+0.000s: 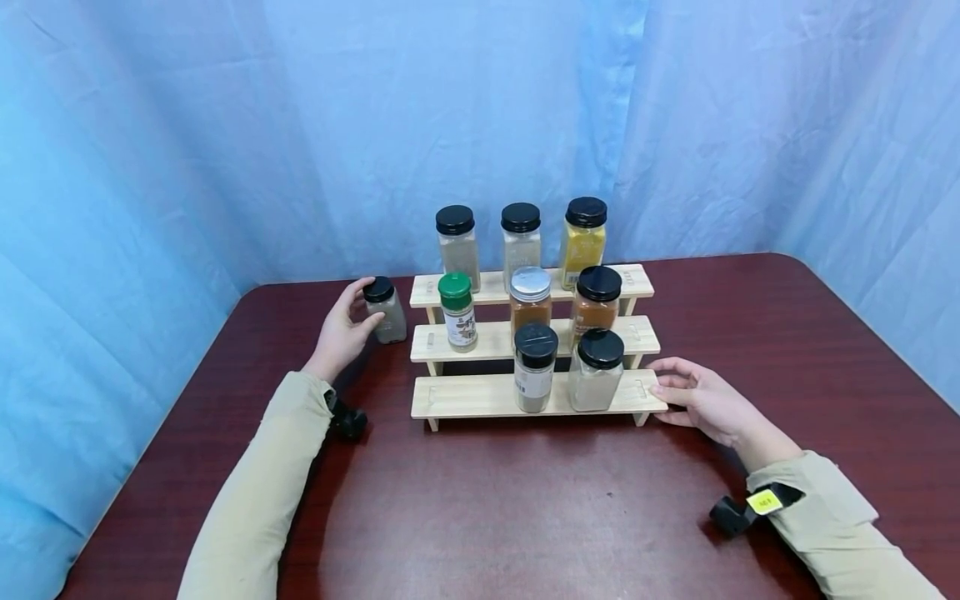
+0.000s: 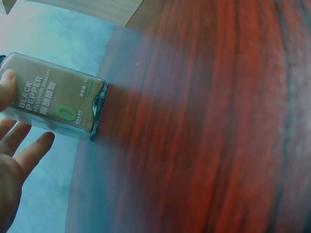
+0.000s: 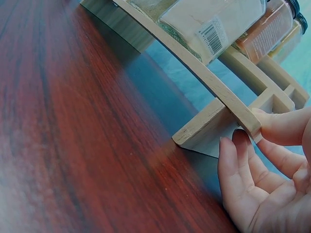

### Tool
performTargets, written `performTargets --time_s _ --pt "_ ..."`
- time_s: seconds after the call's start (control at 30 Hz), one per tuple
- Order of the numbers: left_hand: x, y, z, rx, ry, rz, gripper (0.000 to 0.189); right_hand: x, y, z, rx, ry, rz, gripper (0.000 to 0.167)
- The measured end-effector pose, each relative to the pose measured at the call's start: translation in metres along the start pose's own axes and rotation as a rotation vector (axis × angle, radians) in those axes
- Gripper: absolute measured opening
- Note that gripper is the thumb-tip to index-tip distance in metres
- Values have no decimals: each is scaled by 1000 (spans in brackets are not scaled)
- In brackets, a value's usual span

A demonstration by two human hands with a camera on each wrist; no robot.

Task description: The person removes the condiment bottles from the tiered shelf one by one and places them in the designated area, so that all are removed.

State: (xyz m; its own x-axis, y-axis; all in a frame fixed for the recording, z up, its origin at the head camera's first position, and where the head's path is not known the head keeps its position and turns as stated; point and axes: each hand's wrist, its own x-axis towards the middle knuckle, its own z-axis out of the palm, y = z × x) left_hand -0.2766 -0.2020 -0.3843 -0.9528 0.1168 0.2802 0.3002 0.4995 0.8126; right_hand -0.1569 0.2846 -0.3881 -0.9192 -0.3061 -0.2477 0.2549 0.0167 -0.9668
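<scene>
My left hand [image 1: 347,327] holds a black-lidded glass jar [image 1: 389,321] left of the wooden spice rack [image 1: 465,397]. "Black Pepper" is printed on this jar [image 2: 53,94] in the left wrist view, with the thumb across its near face. Whether its base touches the table cannot be told. At the right end of the bottom tier, my right hand [image 1: 708,404] pinches the board, thumb above and fingers below, as the right wrist view shows on the rack's edge [image 3: 214,82]. The bottom tier carries a black-capped shaker [image 1: 534,379] and a jar of pale powder [image 1: 596,382].
On the middle tier stand a green-capped shaker [image 1: 459,321], a silver-lidded jar [image 1: 530,300] and a black-lidded orange-brown jar [image 1: 596,310]. Two greyish jars, one the left jar [image 1: 459,250], and a yellow jar [image 1: 583,250] top the rack. Blue curtains [image 1: 450,108] hang behind the dark red table [image 1: 487,508].
</scene>
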Motion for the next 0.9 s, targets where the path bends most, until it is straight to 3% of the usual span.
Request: performTargets --time_s 0.4,0.6,0.9 --pt "-4 15 -15 7 67 23 57 2 -1 1 13 -7 2 21" --pt "-13 35 -23 -9 97 37 55 1 -3 0 11 13 14 21" --pt "-30 57 -24 -40 184 87 55 0 0 0 -15 21 19 21"
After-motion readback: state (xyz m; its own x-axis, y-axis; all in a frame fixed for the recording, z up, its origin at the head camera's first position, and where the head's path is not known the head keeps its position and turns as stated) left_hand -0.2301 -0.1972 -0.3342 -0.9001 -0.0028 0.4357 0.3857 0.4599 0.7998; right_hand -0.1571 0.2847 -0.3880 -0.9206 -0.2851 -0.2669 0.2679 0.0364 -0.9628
